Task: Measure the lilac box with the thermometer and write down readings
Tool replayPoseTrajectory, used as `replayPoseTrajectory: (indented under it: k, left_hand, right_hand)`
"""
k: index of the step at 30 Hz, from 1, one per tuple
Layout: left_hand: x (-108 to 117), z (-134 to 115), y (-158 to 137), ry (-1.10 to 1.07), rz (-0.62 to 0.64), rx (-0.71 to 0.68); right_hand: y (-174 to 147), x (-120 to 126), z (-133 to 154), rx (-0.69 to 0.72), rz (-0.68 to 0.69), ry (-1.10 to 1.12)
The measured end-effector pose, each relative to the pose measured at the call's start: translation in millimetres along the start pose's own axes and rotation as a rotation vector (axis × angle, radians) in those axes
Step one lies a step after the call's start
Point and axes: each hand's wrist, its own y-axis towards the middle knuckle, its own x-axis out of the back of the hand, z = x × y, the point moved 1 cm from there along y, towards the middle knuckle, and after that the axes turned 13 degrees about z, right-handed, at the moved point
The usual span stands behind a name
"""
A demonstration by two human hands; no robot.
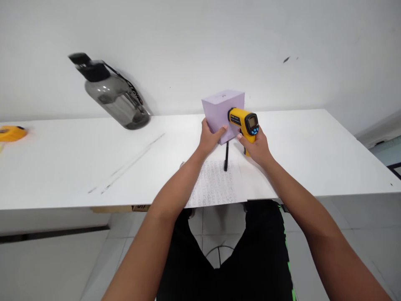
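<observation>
Holding lilac box [211, 113] left, infrared thermometer [241, 117] right

Far left: yellow-orange object [12, 133], partly out of sight, too blurred to identify. Next: grey see-through water bottle [115, 94], black cap, leaning left from here, by the wall [175, 58]. Left hand [208, 139]: clamps the box's lower left, thumb on the face nearest the person. Box is over the white table [56, 167], tilted; can't tell if its base touches down. Black pen [226, 159] just below it, on a handwritten sheet [213, 188] at the table's front edge. Right hand [259, 146]: wrapped around the thermometer's grip, fingers partly hidden. Nozzle faces the box; touching or just short, can't tell.
</observation>
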Motion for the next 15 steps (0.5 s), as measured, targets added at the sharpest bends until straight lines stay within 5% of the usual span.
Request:
replayPoseTrajectory:
  k: [15]
  left_hand:
    - [0, -17, -9, -0.003, -0.028, 0.088]
  right_hand:
    - [-1, -5, 9, -0.092, -0.016, 0.045]
